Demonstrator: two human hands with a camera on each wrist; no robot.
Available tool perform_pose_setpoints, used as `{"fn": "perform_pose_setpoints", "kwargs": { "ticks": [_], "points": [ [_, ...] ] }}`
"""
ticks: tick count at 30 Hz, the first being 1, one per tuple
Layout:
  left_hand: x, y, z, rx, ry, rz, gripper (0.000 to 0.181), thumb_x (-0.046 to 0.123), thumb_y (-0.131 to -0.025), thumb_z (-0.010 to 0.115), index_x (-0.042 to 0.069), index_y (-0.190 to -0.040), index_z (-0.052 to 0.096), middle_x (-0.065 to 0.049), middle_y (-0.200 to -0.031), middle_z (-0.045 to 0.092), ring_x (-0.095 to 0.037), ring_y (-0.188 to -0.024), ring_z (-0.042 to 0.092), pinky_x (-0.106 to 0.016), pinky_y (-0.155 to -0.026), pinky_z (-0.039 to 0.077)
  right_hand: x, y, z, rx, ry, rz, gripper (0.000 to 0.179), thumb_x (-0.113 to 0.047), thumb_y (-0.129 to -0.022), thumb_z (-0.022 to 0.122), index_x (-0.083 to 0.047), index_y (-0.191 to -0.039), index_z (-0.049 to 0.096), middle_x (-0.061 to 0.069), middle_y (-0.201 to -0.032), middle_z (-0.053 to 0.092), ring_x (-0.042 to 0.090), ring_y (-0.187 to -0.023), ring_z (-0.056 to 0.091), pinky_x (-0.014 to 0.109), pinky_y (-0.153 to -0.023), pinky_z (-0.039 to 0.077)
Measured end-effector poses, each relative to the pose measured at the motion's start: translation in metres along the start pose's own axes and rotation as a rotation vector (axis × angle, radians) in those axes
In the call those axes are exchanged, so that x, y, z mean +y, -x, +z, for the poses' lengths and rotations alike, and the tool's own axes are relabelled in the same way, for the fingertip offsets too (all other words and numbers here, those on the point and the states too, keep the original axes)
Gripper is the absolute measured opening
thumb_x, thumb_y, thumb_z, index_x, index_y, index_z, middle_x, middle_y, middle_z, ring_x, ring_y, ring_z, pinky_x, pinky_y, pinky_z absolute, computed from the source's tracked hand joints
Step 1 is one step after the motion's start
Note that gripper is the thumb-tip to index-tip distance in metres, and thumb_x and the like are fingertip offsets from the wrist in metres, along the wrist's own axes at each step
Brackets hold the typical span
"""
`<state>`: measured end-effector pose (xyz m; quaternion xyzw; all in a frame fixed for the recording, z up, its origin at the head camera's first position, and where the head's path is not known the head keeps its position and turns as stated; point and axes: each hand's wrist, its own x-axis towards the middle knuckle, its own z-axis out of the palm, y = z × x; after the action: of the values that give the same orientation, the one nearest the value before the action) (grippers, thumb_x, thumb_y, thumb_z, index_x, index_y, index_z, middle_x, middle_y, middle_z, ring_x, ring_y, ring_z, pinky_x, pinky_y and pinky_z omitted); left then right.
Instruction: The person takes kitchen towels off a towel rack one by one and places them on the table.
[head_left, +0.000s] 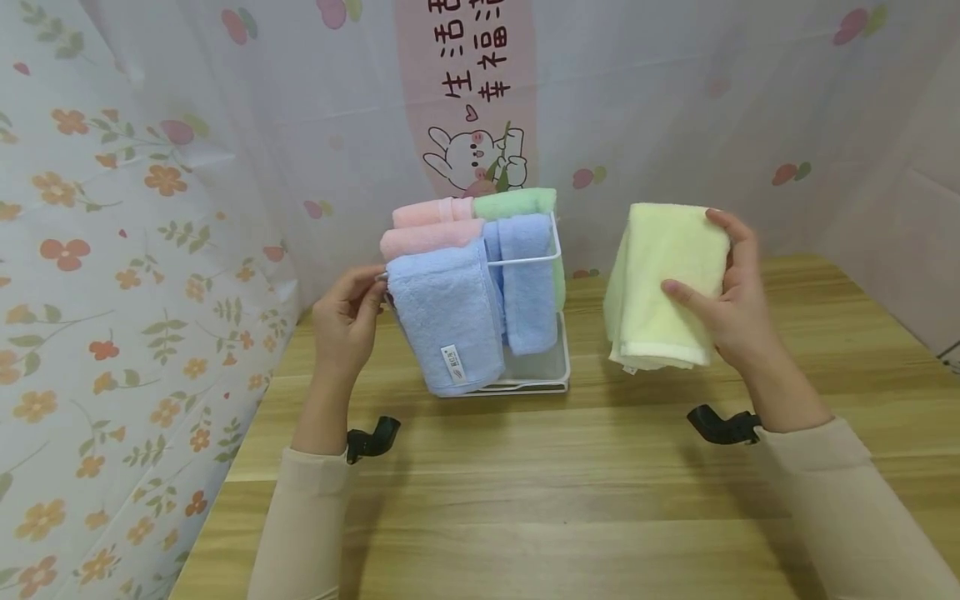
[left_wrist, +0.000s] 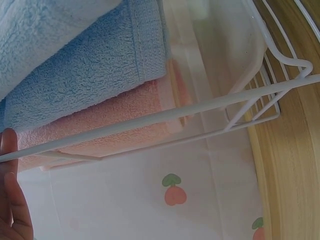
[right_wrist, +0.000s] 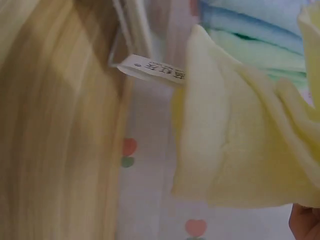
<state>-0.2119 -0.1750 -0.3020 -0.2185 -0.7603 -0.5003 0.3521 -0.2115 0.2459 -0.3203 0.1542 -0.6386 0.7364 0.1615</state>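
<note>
A folded yellow towel [head_left: 667, 275] hangs from my right hand [head_left: 738, 300], which grips its right side with the thumb in front. In the right wrist view the yellow towel [right_wrist: 250, 145] shows its layers and a white label. My left hand [head_left: 348, 312] pinches the left top corner of a white wire rack [head_left: 525, 260]. Over the rack's bars hang folded towels: a blue towel with a label [head_left: 446, 325] at the front left, another blue towel [head_left: 528, 287] on the right, pink towels [head_left: 431, 237] and a green towel [head_left: 517, 202] behind.
The rack's base holds a pale tray [head_left: 536, 362] and stands on a wooden table [head_left: 525, 483]. A printed curtain [head_left: 660, 100] hangs behind, and a floral cloth [head_left: 135, 333] lines the left side. Black wrist mounts [head_left: 375, 437] sit at both wrists.
</note>
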Motion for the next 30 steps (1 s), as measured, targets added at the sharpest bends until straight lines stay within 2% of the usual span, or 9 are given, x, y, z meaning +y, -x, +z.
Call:
{"fn": "perform_pose_setpoints", "kwargs": {
  "ticks": [2,5,7,9,13,20,30],
  "points": [
    [0.0,0.0,0.0,0.0,0.006,0.002,0.013,-0.007,-0.094,0.06,-0.011,-0.105,0.066,-0.023,-0.092,0.071,0.009,-0.073,0.061,-0.009,-0.064,0.052,0.005,-0.001,-0.005,-0.053,0.065,0.052,0.083,0.015,-0.086,0.065,-0.028,-0.149,0.031,0.0,-0.132,0.035,0.018,-0.106,0.045,0.021,-0.062,0.059],
    [0.001,-0.001,0.0,0.002,0.009,0.003,0.013,-0.006,-0.094,0.06,-0.011,-0.105,0.066,0.002,-0.091,0.073,0.01,-0.073,0.061,-0.009,-0.064,0.052,0.014,-0.003,-0.01,-0.113,0.148,0.131,0.08,0.009,-0.089,0.066,-0.031,-0.149,0.031,-0.002,-0.127,0.036,0.015,-0.101,0.049,0.026,-0.058,0.06],
    [0.002,-0.001,0.0,0.002,0.011,0.002,0.012,-0.006,-0.094,0.06,-0.01,-0.104,0.066,0.019,-0.091,0.069,0.009,-0.073,0.061,-0.009,-0.064,0.052,0.022,-0.006,-0.012,-0.152,0.192,0.168,0.079,0.006,-0.091,0.066,-0.033,-0.149,0.029,-0.002,-0.124,0.037,0.015,-0.097,0.053,0.028,-0.057,0.06],
    [0.002,-0.001,0.0,0.0,0.016,0.002,0.012,-0.005,-0.095,0.06,-0.01,-0.104,0.066,0.03,-0.091,0.064,0.008,-0.072,0.061,-0.009,-0.064,0.052,0.031,-0.009,-0.012,-0.192,0.226,0.196,0.079,0.003,-0.092,0.066,-0.034,-0.15,0.027,-0.003,-0.125,0.036,0.015,-0.097,0.054,0.03,-0.058,0.061],
    [0.001,-0.001,0.0,0.001,0.026,0.004,0.012,-0.006,-0.094,0.06,-0.011,-0.104,0.066,0.032,-0.092,0.064,0.006,-0.071,0.061,-0.009,-0.063,0.051,0.049,-0.018,-0.01,-0.264,0.27,0.213,0.078,-0.001,-0.094,0.065,-0.032,-0.152,0.023,-0.003,-0.128,0.034,0.017,-0.1,0.051,0.032,-0.061,0.061],
    [0.0,0.001,-0.002,0.003,0.031,-0.001,0.011,-0.006,-0.094,0.061,-0.011,-0.103,0.066,0.03,-0.092,0.065,0.007,-0.072,0.062,-0.009,-0.063,0.053,0.077,-0.037,-0.005,-0.255,0.279,0.298,0.072,-0.004,-0.094,0.067,-0.027,-0.15,0.029,-0.001,-0.128,0.038,0.013,-0.094,0.059,0.035,-0.062,0.062],
    [-0.001,0.0,-0.002,0.008,0.044,0.007,0.012,-0.006,-0.094,0.061,-0.011,-0.103,0.066,0.031,-0.092,0.065,0.008,-0.073,0.062,-0.01,-0.062,0.053,0.104,-0.057,-0.01,-0.305,0.329,0.368,0.072,-0.011,-0.095,0.068,-0.022,-0.153,0.026,0.009,-0.134,0.038,0.013,-0.085,0.063,0.034,-0.063,0.061]
  ]
}}
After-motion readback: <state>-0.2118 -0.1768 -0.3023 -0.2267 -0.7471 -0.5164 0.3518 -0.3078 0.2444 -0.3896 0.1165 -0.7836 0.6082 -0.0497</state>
